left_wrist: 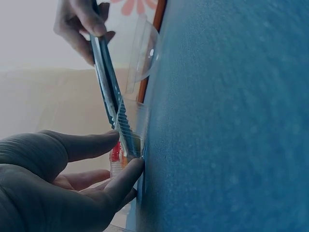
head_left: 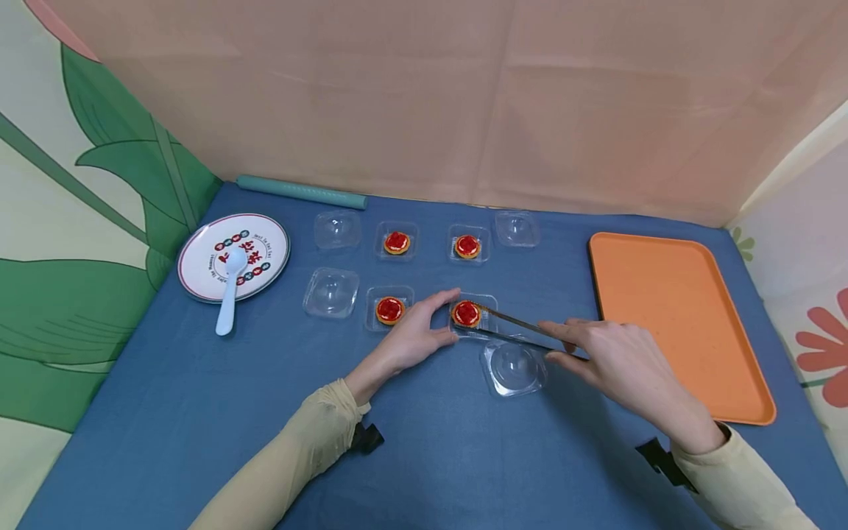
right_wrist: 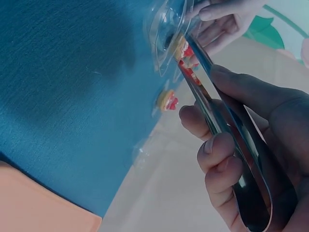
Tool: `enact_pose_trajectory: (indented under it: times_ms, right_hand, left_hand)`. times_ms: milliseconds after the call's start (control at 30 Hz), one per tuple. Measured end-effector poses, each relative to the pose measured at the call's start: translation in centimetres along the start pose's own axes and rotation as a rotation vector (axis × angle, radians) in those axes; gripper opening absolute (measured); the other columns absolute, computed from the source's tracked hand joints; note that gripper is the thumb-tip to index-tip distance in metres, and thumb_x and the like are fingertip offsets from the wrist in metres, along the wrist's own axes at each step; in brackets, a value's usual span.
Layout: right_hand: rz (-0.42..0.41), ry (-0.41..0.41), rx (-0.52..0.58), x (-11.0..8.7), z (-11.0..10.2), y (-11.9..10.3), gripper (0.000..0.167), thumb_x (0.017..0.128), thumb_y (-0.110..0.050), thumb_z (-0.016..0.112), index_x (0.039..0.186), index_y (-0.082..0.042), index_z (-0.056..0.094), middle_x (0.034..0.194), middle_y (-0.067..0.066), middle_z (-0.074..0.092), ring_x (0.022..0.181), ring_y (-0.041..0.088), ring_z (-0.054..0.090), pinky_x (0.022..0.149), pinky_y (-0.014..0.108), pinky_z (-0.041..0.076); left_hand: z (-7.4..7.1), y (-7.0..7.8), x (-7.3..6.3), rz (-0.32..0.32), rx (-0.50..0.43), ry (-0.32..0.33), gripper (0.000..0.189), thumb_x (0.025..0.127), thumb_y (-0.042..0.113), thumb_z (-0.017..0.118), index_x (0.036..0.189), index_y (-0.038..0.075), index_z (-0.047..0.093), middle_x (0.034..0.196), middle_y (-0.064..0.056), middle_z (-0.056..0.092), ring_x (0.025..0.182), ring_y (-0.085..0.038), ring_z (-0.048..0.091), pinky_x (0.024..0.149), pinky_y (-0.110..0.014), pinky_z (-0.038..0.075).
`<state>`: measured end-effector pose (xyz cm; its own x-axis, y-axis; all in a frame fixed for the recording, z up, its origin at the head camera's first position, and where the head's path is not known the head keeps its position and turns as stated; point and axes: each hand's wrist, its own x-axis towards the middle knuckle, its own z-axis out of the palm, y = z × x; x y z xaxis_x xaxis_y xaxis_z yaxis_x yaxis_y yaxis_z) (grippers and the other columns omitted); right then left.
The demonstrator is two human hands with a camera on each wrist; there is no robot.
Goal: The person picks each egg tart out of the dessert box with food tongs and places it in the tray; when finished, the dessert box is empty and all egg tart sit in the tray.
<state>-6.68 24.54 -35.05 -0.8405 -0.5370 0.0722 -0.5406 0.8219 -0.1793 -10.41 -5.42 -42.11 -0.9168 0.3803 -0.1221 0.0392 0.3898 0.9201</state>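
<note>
My right hand [head_left: 612, 361] grips metal tongs [right_wrist: 219, 116], their tips reaching down on either side of a small tart [head_left: 467, 314] with red topping. That tart sits in a clear plastic box [head_left: 489, 303], whose hinged lid [head_left: 515, 366] lies folded back toward me. At the box's left side my left hand [head_left: 414, 331] holds it between fingers and thumb. In the left wrist view, the tong tips stand inside the box, and the fingers partly cover the tart. Just left of that hand is another boxed tart [head_left: 390, 311].
Two more boxed tarts [head_left: 397, 243] [head_left: 467, 246] stand behind, their lids flipped outward. An orange tray [head_left: 682, 324] lies at right. Stacked plates [head_left: 199, 254] with a light blue spoon [head_left: 228, 302] are at left. A teal rolling pin [head_left: 301, 191] lies along the back edge.
</note>
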Motion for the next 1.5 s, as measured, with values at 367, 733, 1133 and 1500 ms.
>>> enact_pose_trajectory:
  times_ms: [367,733,1133,1500]
  right_hand:
    - [-0.020,0.013,0.030,-0.4,0.2,0.4,0.043,0.089,-0.028,0.090,0.129,-0.019,0.080,0.078,-0.015,0.064,0.048,0.000,0.033,0.039,0.024,0.026]
    - [0.028,0.041,0.055,-1.1,0.0,0.7,0.044,0.088,-0.030,0.090,0.130,-0.017,0.080,0.075,-0.017,0.060,0.051,0.001,0.035,0.041,0.024,0.028]
    - [0.074,0.082,0.079,-2.4,-0.6,1.3,0.046,0.087,-0.027,0.091,0.131,-0.017,0.079,0.072,-0.018,0.052,0.052,0.000,0.033,0.042,0.023,0.025]
    - [0.109,0.154,0.057,-3.7,-1.7,2.4,0.051,0.082,-0.023,0.094,0.130,-0.013,0.079,0.076,-0.015,0.060,0.053,0.001,0.033,0.042,0.023,0.023]
  left_hand:
    - [0.1,-0.1,-0.1,-0.023,-0.012,-0.008,0.073,0.096,-0.005,0.075,0.163,0.003,0.044,0.164,-0.013,0.048,0.154,-0.029,0.039,0.125,-0.046,0.039]
    - [0.1,0.0,-0.1,-0.030,-0.014,-0.008,0.074,0.097,-0.005,0.075,0.163,0.003,0.043,0.164,-0.013,0.048,0.153,-0.030,0.040,0.124,-0.048,0.041]
    - [0.1,-0.2,0.0,-0.022,-0.023,-0.008,0.074,0.096,-0.006,0.075,0.162,0.002,0.044,0.163,-0.014,0.048,0.154,-0.029,0.038,0.125,-0.047,0.039]
    - [0.0,0.0,-0.1,-0.016,-0.029,-0.010,0.074,0.096,-0.007,0.073,0.163,0.001,0.043,0.164,-0.014,0.047,0.153,-0.029,0.039,0.127,-0.047,0.036]
